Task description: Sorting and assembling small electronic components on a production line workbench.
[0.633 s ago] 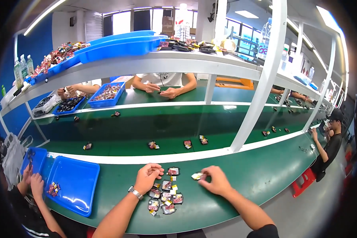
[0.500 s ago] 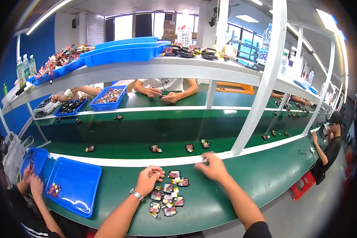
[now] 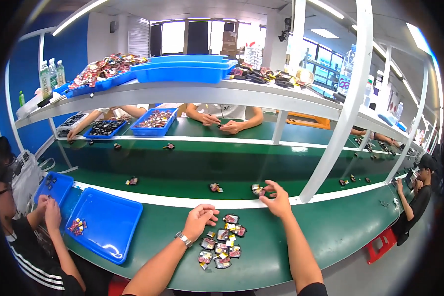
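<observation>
My left hand (image 3: 202,220) hovers over the near green bench, its fingers curled together. Whatever they hold, if anything, is hidden. Just right of it lies a cluster of small black-edged circuit modules (image 3: 222,262) with pinkish-red faces and yellow and white tabs. My right hand (image 3: 278,200) reaches across the white rail, thumb and forefinger apart. At their tips is a blurred module (image 3: 257,189) of the same kind on the green conveyor belt; whether the fingers touch it I cannot tell. Another module (image 3: 215,187) lies on the belt to its left.
A large blue tray (image 3: 133,217) with a few small parts stands at left, beside a co-worker's hands (image 3: 49,209). A white post (image 3: 338,116) rises right of my right hand. Overhead, a shelf (image 3: 182,92) carries blue trays. More co-workers sit across the belt and far right.
My right hand has moved forward from the rail to a module on the belt. My left hand stays beside the cluster, fingers still curled. The whole view has shifted.
</observation>
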The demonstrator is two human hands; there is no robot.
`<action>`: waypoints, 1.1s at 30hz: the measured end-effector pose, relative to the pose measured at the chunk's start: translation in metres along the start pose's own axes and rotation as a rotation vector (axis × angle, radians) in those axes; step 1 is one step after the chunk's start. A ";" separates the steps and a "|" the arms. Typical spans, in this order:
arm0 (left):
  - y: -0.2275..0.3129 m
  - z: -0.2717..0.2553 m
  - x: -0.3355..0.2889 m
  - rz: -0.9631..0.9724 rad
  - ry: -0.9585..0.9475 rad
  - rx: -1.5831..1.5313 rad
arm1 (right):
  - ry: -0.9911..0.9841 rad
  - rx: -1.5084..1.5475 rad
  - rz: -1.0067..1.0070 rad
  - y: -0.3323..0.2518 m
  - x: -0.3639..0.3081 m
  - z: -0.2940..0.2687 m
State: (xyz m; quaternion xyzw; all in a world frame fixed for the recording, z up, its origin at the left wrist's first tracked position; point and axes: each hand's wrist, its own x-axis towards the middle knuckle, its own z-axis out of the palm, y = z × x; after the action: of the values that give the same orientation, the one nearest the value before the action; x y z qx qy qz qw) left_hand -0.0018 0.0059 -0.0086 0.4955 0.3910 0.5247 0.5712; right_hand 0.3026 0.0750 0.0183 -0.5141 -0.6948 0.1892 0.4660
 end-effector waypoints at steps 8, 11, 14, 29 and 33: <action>0.005 -0.008 0.000 -0.210 -0.364 -0.289 | -0.579 0.134 -0.367 -0.102 -0.034 0.043; 0.002 -0.012 0.003 -0.205 -0.356 -0.294 | -0.507 0.157 -0.337 -0.102 -0.045 0.060; 0.006 -0.013 0.000 -0.210 -0.183 -0.233 | -0.233 0.098 -0.401 -0.110 -0.056 0.080; 0.009 0.000 -0.005 -0.186 -0.162 -0.303 | -0.051 -0.238 -0.584 -0.099 -0.058 0.091; 0.008 0.005 -0.004 -0.179 -0.177 -0.275 | -0.166 -0.159 -0.543 -0.087 -0.053 0.083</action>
State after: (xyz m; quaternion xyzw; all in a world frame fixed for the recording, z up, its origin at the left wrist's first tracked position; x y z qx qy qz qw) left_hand 0.0010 0.0010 -0.0003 0.4203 0.3063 0.4745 0.7102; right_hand 0.1875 0.0114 0.0179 -0.3271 -0.8553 0.0439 0.3995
